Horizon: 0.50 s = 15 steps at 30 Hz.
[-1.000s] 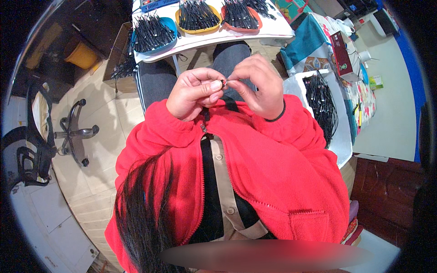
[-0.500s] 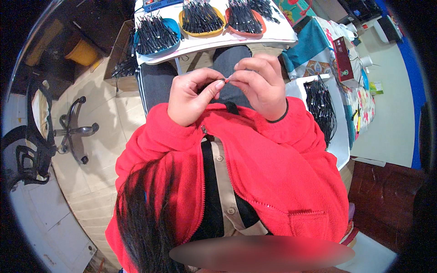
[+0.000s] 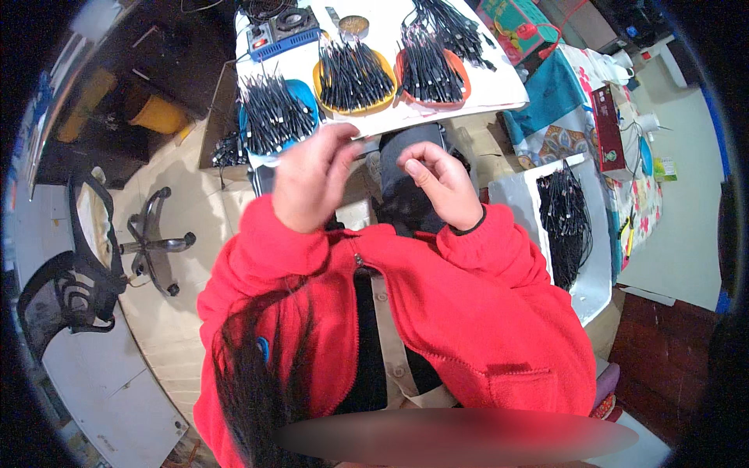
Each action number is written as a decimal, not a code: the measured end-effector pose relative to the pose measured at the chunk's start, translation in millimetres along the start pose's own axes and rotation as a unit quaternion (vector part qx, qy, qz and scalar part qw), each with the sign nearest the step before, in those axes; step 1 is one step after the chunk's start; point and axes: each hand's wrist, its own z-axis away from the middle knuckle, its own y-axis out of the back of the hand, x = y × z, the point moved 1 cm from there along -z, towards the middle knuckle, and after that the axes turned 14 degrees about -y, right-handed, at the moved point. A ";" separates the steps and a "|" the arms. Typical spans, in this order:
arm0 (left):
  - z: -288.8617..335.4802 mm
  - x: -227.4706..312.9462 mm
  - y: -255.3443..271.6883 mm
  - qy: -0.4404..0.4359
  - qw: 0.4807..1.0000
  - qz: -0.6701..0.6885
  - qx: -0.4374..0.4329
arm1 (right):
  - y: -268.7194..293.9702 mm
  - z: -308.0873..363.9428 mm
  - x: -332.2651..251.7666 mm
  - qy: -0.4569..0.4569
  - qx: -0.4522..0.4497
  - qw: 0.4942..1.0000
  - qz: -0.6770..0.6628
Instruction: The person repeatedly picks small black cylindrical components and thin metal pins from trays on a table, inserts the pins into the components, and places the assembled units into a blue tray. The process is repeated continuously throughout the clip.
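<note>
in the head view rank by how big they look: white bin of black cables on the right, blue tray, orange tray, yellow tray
1. white bin of black cables, clearly largest
2. blue tray, yellow tray and orange tray look alike; cable bundles cover them, so no ranking.

small workshop, white table point(image 3: 499, 90), 3 trays of black cables point(image 3: 353, 74)

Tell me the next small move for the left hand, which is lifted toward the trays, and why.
Probably reach on to the blue tray and pick one black cable piece. The left hand is raised and blurred just below that tray; what its grip holds cannot be made out. The right hand waits curled nearby.
</note>
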 end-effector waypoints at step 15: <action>-180.7 -252.5 -73.3 -0.181 0.943 -0.151 -0.235 | 40.6 -69.6 64.6 0.205 0.202 0.873 0.393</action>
